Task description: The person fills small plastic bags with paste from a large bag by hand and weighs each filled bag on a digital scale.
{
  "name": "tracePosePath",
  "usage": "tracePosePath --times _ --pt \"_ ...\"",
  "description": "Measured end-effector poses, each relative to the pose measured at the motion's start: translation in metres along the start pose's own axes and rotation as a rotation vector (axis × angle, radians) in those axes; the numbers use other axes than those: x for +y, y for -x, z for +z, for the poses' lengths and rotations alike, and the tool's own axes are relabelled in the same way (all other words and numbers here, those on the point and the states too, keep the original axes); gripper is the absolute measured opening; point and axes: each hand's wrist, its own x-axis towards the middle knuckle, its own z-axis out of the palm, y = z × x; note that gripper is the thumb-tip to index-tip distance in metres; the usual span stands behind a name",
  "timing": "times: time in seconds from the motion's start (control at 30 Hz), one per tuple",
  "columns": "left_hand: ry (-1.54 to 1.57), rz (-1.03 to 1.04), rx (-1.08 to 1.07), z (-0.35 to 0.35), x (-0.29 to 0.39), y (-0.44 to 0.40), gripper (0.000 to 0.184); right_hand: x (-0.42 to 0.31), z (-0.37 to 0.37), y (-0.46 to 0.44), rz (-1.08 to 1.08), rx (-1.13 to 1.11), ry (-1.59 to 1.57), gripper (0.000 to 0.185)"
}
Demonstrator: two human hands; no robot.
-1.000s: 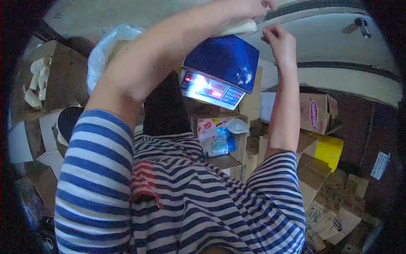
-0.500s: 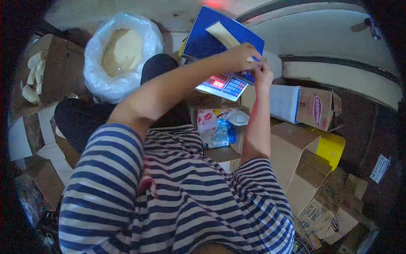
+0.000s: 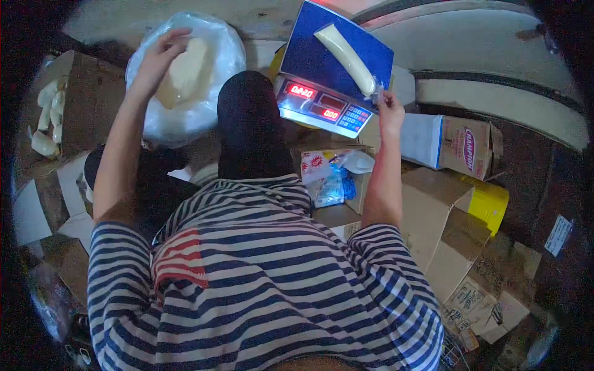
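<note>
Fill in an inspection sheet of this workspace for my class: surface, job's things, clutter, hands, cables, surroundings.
Surface: blue scale plate, one long filled bag lying on it.
Job's things: the filled bag; scale, display lit; open plastic sack of pale powder.
Clutter: cardboard box at left, holding pale bags; yellow container at right.
Hands: left hand over the sack; right hand at the filled bag's clear end.
Cables: nothing seen.
Surroundings: pale wall behind.
</note>
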Motion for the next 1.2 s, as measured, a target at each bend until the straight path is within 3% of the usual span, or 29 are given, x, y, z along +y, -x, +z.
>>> tracePosePath --times 0.13,0.27,0.33,0.5,0.57,0.6,0.67,0.7,0.77,0.87,0.93,1.0,1.07,1.13,1.2 --pt "-0.028 -0.059 0.054 -0.038 -0.034 0.025 0.038 -0.009 -0.002 0.016 0.141 0.031 -0.357 0.03" --pt "-0.169 -0.103 -0.026 -0.062 -0.074 0.033 0.042 -0.005 -0.005 0.023 0.09 0.131 -0.317 0.037" --pt "-0.2 -0.087 -0.031 -0.067 -0.069 0.044 0.041 -0.032 -0.009 0.029 0.043 0.278 -0.241 0.037" --pt "-0.273 -0.131 -0.004 -0.069 -0.075 0.05 0.043 -0.116 -0.012 0.022 -0.019 0.262 -0.297 0.041" --pt "-0.337 -0.015 0.01 -0.067 -0.086 0.041 0.045 -0.156 -0.003 0.012 -0.045 0.236 -0.335 0.041" --pt "-0.335 -0.022 0.011 -0.067 -0.095 0.038 0.045 -0.178 0.005 0.008 -0.137 0.217 -0.405 0.04" --pt "-0.554 0.166 0.016 -0.069 -0.114 0.031 0.047 -0.221 0.019 -0.002 -0.23 0.189 -0.476 0.039" --pt "-0.53 0.042 -0.011 -0.064 -0.093 0.036 0.049 -0.241 0.024 -0.005 -0.322 0.144 -0.345 0.038" --pt "-0.546 0.049 -0.017 -0.071 -0.099 0.035 0.05 -0.261 0.031 -0.012 -0.416 0.103 -0.213 0.037" --pt "-0.481 0.022 -0.045 -0.078 -0.103 0.028 0.05 -0.255 0.025 -0.026 -0.329 0.018 -0.212 0.035" --pt "-0.552 -0.054 -0.015 -0.084 -0.086 0.03 0.051 -0.203 0.003 -0.039 -0.307 0.186 -0.112 0.036" --pt "-0.551 -0.022 -0.027 -0.089 -0.094 0.026 0.052 -0.169 -0.016 -0.019 -0.089 0.257 -0.006 0.036" --pt "-0.555 -0.054 -0.013 -0.091 -0.094 0.027 0.052 -0.109 -0.034 0.004 0.249 0.127 -0.017 0.034" --pt "-0.563 -0.07 -0.038 -0.089 -0.09 0.025 0.053 -0.078 -0.017 0.031 0.536 0.136 -0.343 0.027" --pt "-0.579 -0.085 -0.069 -0.087 -0.093 0.024 0.053 -0.065 -0.003 0.044 0.631 0.09 -0.459 0.025"
